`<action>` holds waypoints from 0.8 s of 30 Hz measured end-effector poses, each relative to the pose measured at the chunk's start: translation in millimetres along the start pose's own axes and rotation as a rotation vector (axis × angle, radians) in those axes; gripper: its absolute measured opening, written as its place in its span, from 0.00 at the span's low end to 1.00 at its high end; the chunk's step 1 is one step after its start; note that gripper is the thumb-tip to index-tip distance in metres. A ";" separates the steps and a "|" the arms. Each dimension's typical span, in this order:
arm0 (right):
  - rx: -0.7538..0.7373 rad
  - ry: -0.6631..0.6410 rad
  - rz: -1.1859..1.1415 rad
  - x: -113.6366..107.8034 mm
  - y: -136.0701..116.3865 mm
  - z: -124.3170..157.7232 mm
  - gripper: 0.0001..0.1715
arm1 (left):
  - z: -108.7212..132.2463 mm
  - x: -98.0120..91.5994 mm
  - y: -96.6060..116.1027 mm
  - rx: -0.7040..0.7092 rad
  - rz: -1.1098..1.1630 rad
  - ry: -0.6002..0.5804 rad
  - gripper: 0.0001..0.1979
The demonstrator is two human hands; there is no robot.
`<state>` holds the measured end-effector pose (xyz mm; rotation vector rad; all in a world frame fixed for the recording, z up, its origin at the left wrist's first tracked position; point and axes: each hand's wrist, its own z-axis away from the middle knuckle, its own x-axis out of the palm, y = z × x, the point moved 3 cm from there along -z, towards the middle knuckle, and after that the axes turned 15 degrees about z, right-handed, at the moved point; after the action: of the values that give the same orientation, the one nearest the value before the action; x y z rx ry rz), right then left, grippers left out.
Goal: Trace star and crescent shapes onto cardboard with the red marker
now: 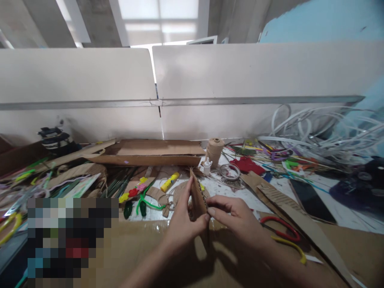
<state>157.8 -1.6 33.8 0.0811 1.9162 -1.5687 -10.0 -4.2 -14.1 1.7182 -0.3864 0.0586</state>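
A piece of brown cardboard (pixel 197 196) stands on edge between my hands, its corrugated rim turned toward the right. My left hand (pixel 183 216) grips it from the left, with the fingers along its far side and the thumb near its lower front. At its right edge, my right hand (pixel 235 218) pinches with thumb and fingertips. Anything small between those fingertips is too hidden to make out. Under both hands lies a broad cardboard sheet (pixel 144 244). Just behind the held piece is a coil of twine (pixel 179 194), partly covered by my left hand.
Scissors with red and yellow handles (pixel 282 230) lie right of my right hand, near cardboard strips (pixel 288 212) and a phone (pixel 312 200). Behind stand a twine spool (pixel 215 151), a small white bottle (pixel 207 166) and a long cardboard tray (pixel 144 160). A yellow glue stick (pixel 169 182) lies left.
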 end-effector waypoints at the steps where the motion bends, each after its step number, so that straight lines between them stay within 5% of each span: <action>1: -0.005 -0.009 -0.014 -0.2 -0.2 -0.5 0.17 | -0.3 0.1 0.5 -0.004 0.007 -0.005 0.51; 24: -0.023 -0.063 0.017 -5.5 4.6 -0.2 0.17 | 3.4 0.0 0.8 0.039 -0.050 0.008 0.52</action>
<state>164.0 1.8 32.7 0.0377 1.8799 -1.5201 -10.8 -7.6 -13.9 1.7645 -0.3389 0.0368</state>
